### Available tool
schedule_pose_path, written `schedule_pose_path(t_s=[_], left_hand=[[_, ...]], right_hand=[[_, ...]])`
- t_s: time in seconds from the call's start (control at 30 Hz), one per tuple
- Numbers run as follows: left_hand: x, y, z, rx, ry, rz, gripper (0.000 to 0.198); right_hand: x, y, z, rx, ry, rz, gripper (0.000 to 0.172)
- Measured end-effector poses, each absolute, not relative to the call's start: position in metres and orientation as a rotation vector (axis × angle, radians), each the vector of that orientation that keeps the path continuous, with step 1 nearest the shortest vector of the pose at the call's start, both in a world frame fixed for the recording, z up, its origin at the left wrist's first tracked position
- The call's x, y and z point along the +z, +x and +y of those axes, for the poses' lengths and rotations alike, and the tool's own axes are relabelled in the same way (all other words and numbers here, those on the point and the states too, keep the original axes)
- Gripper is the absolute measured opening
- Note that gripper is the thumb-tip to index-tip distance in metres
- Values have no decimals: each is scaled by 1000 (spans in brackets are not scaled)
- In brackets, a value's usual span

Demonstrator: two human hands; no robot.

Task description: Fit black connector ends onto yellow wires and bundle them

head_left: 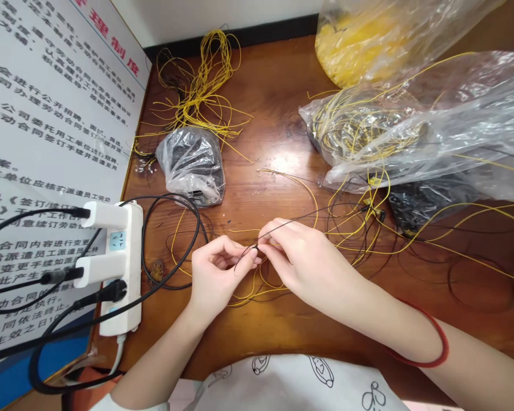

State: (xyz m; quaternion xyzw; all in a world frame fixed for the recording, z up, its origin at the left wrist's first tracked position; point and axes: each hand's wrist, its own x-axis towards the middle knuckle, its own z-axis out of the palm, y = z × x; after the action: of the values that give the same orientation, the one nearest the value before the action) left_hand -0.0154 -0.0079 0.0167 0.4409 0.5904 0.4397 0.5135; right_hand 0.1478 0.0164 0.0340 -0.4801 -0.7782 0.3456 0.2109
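My left hand point(223, 268) and my right hand point(295, 251) meet fingertip to fingertip above the wooden table. Both pinch a thin black wire point(300, 217), which runs up and to the right past my right hand. A small dark piece sits on the wire between my fingertips, too small to make out. Loose yellow wires point(251, 295) pass under and behind my hands. Right of my hands lies a tangle of yellow and black wires point(374, 208) with small black and yellow ends.
At left, a white power strip point(132, 257) carries chargers and black cables point(171, 197). Behind stand a bagged black bundle point(192, 162) and a yellow wire bundle point(209, 80). Clear bags of wire point(364, 125), yellow parts point(360, 45) and black parts point(428, 200) fill the right side.
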Motion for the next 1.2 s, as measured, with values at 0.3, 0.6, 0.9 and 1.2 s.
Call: schedule_pose_path(t_s=[0.3,0.6,0.9,1.2], left_hand=[[16,-14,-7,1086,1120,1402,18],[10,-17,-10,1122,1226,1383,17],[13,-18,-7,1073,1065,1315,23],[16,-17,-2,1053,907,1287,27]], right_hand=[[31,149,14,1011,-1460,-2022,8],[27,151,15,760,-1309,-2201,11],[27,156,21,776,-1158,-2297,14],[23,160,15,902,-1247,-2096,5]])
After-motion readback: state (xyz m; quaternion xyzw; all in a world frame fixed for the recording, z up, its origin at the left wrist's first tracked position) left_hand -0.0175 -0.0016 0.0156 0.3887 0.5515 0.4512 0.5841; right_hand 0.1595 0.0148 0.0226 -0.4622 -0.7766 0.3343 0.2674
